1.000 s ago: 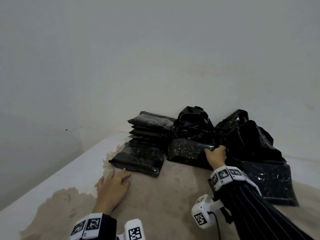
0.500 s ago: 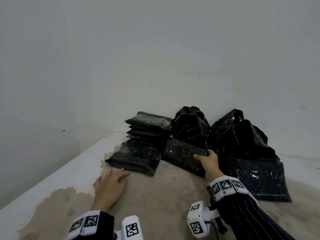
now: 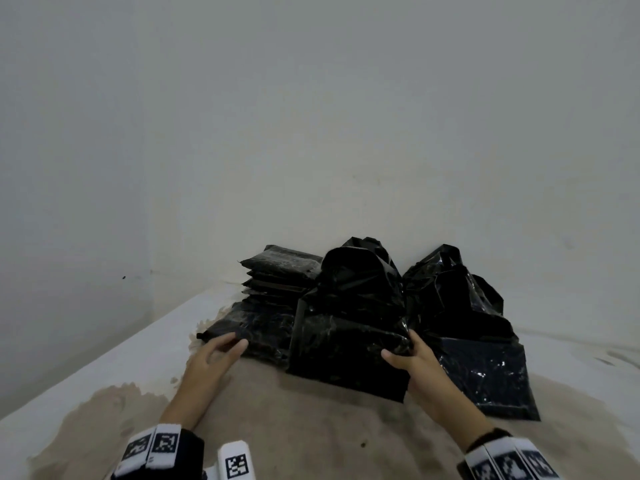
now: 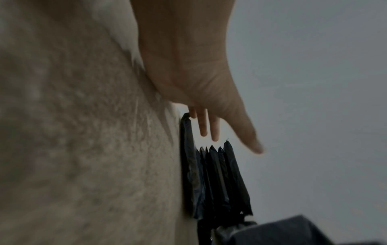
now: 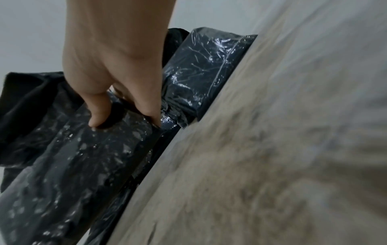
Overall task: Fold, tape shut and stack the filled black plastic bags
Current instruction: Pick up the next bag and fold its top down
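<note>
Several filled black plastic bags are lying against the wall (image 3: 311,116) at the far end of the stained surface (image 3: 311,427) I am working over. My right hand (image 3: 420,362) is gripping the right edge of the middle bag (image 3: 346,344): the thumb is pressing on its top face and the other fingers are curling round the edge, which the right wrist view (image 5: 117,79) is showing clearly, with the glossy plastic bunching under the fingertips. That bag is sitting on the surface near the front of the pile, its loose, unfolded top (image 3: 356,271) standing up behind it. My left hand (image 3: 214,358) is reaching forward with fingers loosely extended and holding nothing; its fingertips are hovering close to the near corner of the flat bag (image 3: 256,327) lying at the foot of the stack of folded bags (image 3: 280,271). Whether they are actually touching it, I cannot tell. In the left wrist view the stack is showing edge-on (image 4: 217,179) just beyond the straight fingers (image 4: 215,131). To the right, more unfolded bags (image 3: 460,299) are heaping up, with another filled bag (image 3: 485,375) lying flat in front of them, just beside my right hand
</note>
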